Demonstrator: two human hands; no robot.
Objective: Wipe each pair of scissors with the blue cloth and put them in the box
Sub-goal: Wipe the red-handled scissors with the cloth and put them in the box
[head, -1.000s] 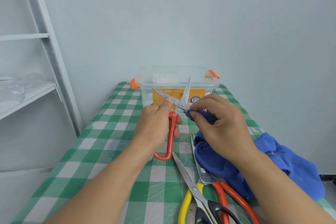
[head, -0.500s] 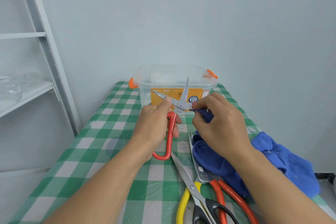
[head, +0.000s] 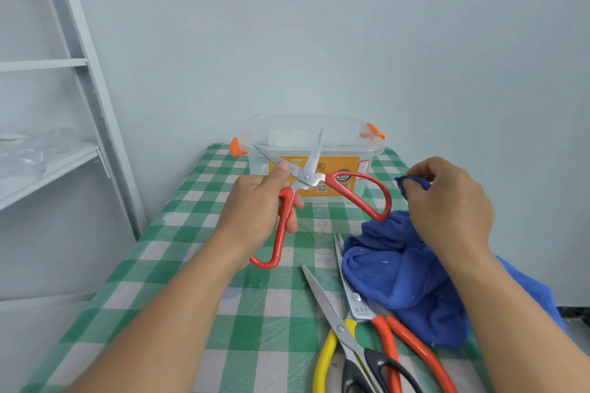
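Left hand [head: 255,204] grip closed round one handle of red scissors [head: 306,177], blades spread wide, in front of the box [head: 372,150]. Right hand [head: 447,201] grip pinches a fold of blue cloth [head: 392,274].

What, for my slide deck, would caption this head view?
Left hand grips open red-handled steel scissors before a clear plastic box; right hand pinches the crumpled blue cloth over a green-checked tablecloth.
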